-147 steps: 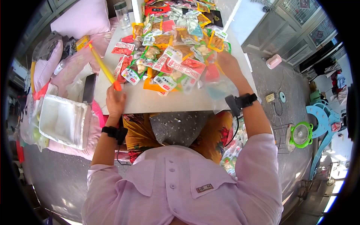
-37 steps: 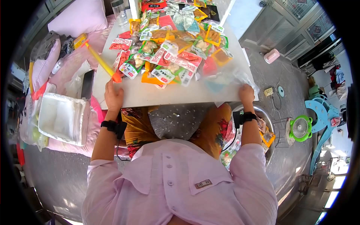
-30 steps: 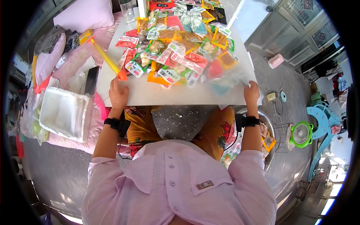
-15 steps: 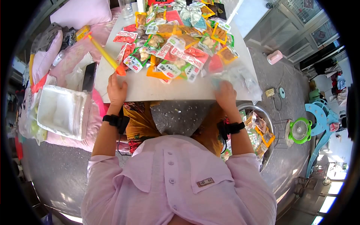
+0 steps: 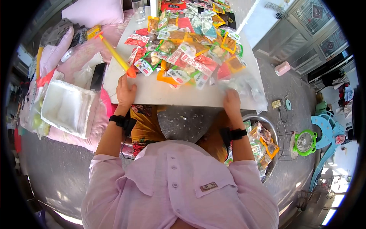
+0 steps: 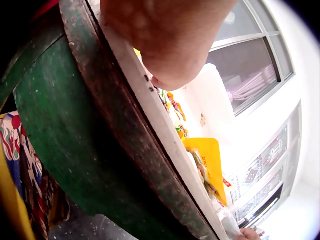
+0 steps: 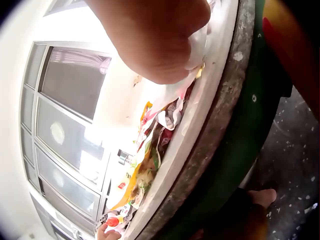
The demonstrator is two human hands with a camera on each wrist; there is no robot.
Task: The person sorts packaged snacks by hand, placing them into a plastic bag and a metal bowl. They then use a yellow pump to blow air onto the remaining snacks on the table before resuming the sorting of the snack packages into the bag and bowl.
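My left hand [image 5: 126,91] rests on the left front edge of the white table [image 5: 171,96], its fingers relaxed. Just beyond its fingertips is the orange end of a yellow tube [image 5: 114,55]. At the right front edge, my right hand [image 5: 231,102] has curled fingers and pinches the near side of a clear plastic bag [image 5: 249,87]. In the right wrist view, whitish plastic [image 7: 199,47] shows beside the thumb of that hand [image 7: 155,40]. Sealed snack packets [image 5: 198,64], red, orange and green, lie heaped beyond both hands.
A steel basin [image 5: 276,133] of packets stands low right, beside the person's leg. To the left, a white foam box [image 5: 68,108] and a phone [image 5: 98,76] sit on a pink-covered bed. A clear glass [image 5: 138,11] stands at the table's far left.
My right hand has come back from the heap to the table's right front, then slid left along the bag's near side. My left hand stays at the left edge.
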